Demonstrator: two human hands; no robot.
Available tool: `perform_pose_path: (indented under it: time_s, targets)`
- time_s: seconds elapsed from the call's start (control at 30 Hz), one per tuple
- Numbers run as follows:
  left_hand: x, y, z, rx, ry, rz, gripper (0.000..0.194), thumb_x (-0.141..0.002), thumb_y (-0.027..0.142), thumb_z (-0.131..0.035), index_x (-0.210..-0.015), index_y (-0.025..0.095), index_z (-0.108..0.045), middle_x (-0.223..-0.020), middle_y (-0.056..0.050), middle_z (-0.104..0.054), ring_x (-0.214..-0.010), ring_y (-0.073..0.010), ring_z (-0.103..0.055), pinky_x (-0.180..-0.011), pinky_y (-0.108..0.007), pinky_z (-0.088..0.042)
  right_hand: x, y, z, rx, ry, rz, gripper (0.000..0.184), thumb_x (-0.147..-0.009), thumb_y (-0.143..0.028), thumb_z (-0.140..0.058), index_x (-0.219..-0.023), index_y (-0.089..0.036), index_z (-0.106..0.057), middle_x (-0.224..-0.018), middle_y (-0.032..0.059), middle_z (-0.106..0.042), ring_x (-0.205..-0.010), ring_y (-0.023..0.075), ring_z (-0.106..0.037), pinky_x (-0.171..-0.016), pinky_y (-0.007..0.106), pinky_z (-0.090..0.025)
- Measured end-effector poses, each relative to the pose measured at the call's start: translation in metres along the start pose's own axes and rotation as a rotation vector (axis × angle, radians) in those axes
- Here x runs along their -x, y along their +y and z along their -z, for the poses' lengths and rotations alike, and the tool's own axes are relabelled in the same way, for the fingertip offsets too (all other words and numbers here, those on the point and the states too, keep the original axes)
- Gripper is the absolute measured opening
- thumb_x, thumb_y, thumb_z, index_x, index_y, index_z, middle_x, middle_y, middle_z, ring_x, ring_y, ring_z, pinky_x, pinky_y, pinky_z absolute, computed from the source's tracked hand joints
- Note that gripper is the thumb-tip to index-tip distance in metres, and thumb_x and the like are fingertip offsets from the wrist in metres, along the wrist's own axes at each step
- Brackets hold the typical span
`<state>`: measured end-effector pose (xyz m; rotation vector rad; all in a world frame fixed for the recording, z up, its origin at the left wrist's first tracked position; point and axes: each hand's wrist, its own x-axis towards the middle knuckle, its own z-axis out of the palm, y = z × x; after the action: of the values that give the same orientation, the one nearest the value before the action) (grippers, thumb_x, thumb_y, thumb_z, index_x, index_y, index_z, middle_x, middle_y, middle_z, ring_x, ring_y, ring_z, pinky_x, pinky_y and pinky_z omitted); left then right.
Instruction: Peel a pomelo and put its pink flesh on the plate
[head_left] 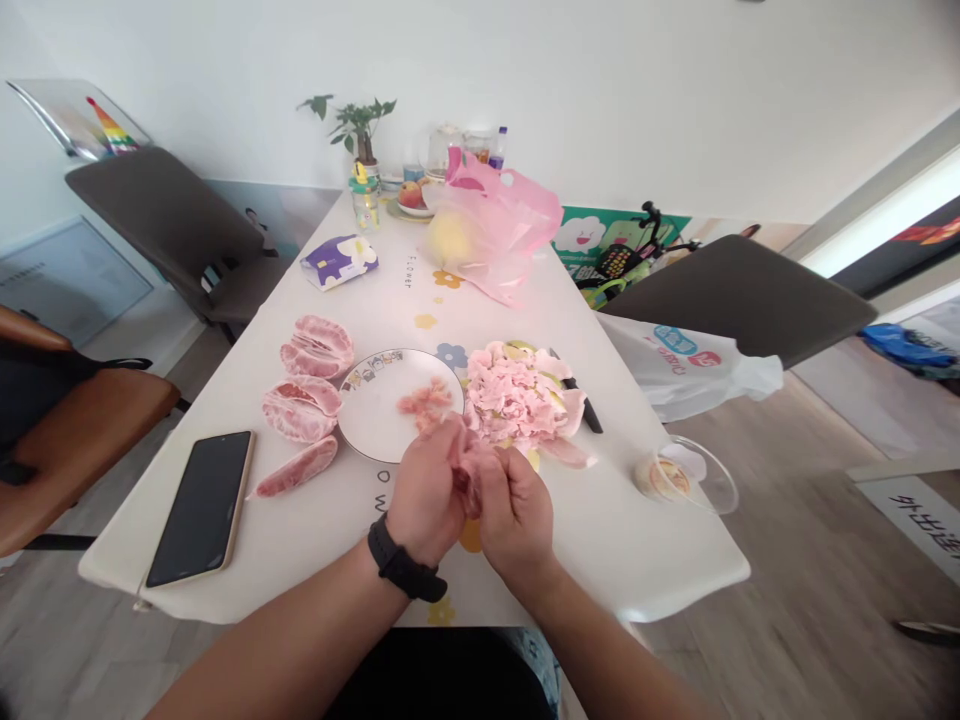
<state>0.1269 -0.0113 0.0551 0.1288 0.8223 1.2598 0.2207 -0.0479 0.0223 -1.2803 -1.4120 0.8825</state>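
"Left hand [429,490] and right hand [517,510]: what are the two gripping?"

"One pomelo segment [468,472], pinched between closed fingers, by the near edge of one plate [375,420]."

"And on that?"

"One small heap of peeled pulp [426,402]."

"Around it?"

"Three pomelo pieces [301,408] left, then one smartphone [201,508]; right, one pile of peel [517,395] partly covering one black knife [589,408]."

"Farther off?"

"One pink plastic bag [517,215]."
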Motion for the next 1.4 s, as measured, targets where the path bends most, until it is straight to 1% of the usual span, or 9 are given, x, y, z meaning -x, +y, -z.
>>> perform_pose_path:
  time_s: [0.1, 0.27, 0.43, 0.63, 0.77, 0.9, 1.03, 1.2, 1.4]
  targets:
    - [-0.004, 0.01, -0.005, 0.117, 0.029, 0.071, 0.019, -0.092, 0.026, -0.065, -0.08, 0.018, -0.052, -0.064, 0.005, -0.051, -0.045, -0.0037, -0.037, -0.043, -0.016, -0.031, 0.007, -0.004, -0.003, 0.061, -0.023, 0.078, 0.039, -0.105, -0.047, -0.047, -0.072, -0.026, -0.051, -0.066, 0.0016, -0.058, -0.063, 0.0184, -0.055, -0.065, 0.034, -0.047]
    - [-0.007, 0.019, -0.003, 0.108, -0.08, 0.13, 0.019, -0.095, 0.027, -0.061, -0.081, 0.017, -0.056, -0.065, 0.002, -0.054, -0.047, -0.0054, -0.042, -0.047, -0.017, -0.039, 0.0, -0.016, -0.005, -0.268, -0.013, -0.057, 0.046, -0.104, -0.058, -0.048, -0.07, -0.027, -0.043, -0.056, -0.0027, -0.052, -0.053, 0.0157, -0.05, -0.055, 0.032, -0.045]
    - [-0.013, 0.029, 0.009, 0.135, -0.17, 0.084, 0.012, -0.09, 0.019, -0.068, -0.082, 0.015, -0.058, -0.067, 0.002, -0.055, -0.048, -0.0035, -0.041, -0.048, -0.015, -0.037, -0.017, -0.019, 0.014, -0.291, 0.049, -0.135, 0.046, -0.101, -0.064, -0.052, -0.075, -0.027, -0.047, -0.055, -0.0032, -0.057, -0.05, 0.0156, -0.054, -0.051, 0.031, -0.046]
    - [-0.018, 0.046, 0.02, 0.022, -0.208, 0.118, 0.017, -0.091, 0.028, -0.068, -0.082, 0.015, -0.061, -0.074, -0.002, -0.06, -0.051, -0.0047, -0.043, -0.05, -0.017, -0.039, -0.068, -0.009, 0.063, 0.109, 0.045, -0.113, 0.033, -0.098, -0.054, -0.057, -0.104, -0.023, -0.063, -0.063, -0.0012, -0.063, -0.055, 0.0191, -0.06, -0.057, 0.033, -0.051]
    - [-0.015, 0.053, 0.02, -0.095, -0.303, 0.111, 0.012, -0.086, 0.026, -0.066, -0.083, 0.015, -0.064, -0.083, -0.005, -0.064, -0.056, -0.0074, -0.048, -0.056, -0.022, -0.044, -0.104, -0.007, 0.086, 0.703, -0.059, 0.012, 0.039, -0.102, -0.046, -0.047, -0.116, -0.02, -0.072, -0.1, 0.0113, -0.079, -0.091, 0.0288, -0.072, -0.083, 0.041, -0.055]
    - [-0.012, 0.05, 0.024, -0.341, -0.399, -0.015, 0.016, -0.081, 0.018, -0.067, -0.097, 0.015, -0.069, -0.097, -0.007, -0.067, -0.062, -0.0084, -0.05, -0.062, -0.024, -0.046, -0.114, -0.005, 0.089, 1.064, -0.092, 0.061, 0.05, -0.102, -0.034, -0.045, -0.144, -0.012, -0.06, -0.134, 0.0214, -0.071, -0.119, 0.0384, -0.069, -0.098, 0.052, -0.054]
    - [-0.012, 0.041, 0.029, -0.708, -0.313, -0.162, 0.03, -0.085, 0.02, -0.066, -0.115, 0.021, -0.067, -0.098, -0.003, -0.068, -0.068, -0.0105, -0.054, -0.07, -0.027, -0.046, -0.099, -0.016, 0.08, 0.985, 0.032, 0.315, 0.037, -0.102, -0.03, -0.051, -0.13, -0.013, -0.069, -0.133, 0.0211, -0.069, -0.118, 0.0364, -0.069, -0.098, 0.05, -0.056]
    - [-0.01, 0.035, 0.028, -0.961, -0.296, -0.28, 0.026, -0.088, 0.025, -0.063, -0.114, 0.022, -0.064, -0.096, -0.001, -0.065, -0.077, -0.0135, -0.057, -0.074, -0.028, -0.048, -0.075, -0.042, 0.059, 0.703, -0.251, 0.647, 0.018, -0.104, -0.023, -0.055, -0.108, -0.021, -0.073, -0.103, 0.0084, -0.076, -0.097, 0.0221, -0.073, -0.084, 0.034, -0.058]
    - [-0.009, 0.036, 0.024, -1.164, -0.395, -0.363, 0.011, -0.091, 0.02, -0.052, -0.081, 0.02, -0.056, -0.072, 0.004, -0.049, -0.067, -0.012, -0.044, -0.062, -0.026, -0.036, -0.074, -0.04, 0.048, 0.882, -0.358, 0.785, 0.022, -0.104, -0.019, -0.055, -0.098, -0.017, -0.076, -0.095, 0.009, -0.076, -0.086, 0.0215, -0.07, -0.072, 0.033, -0.054]
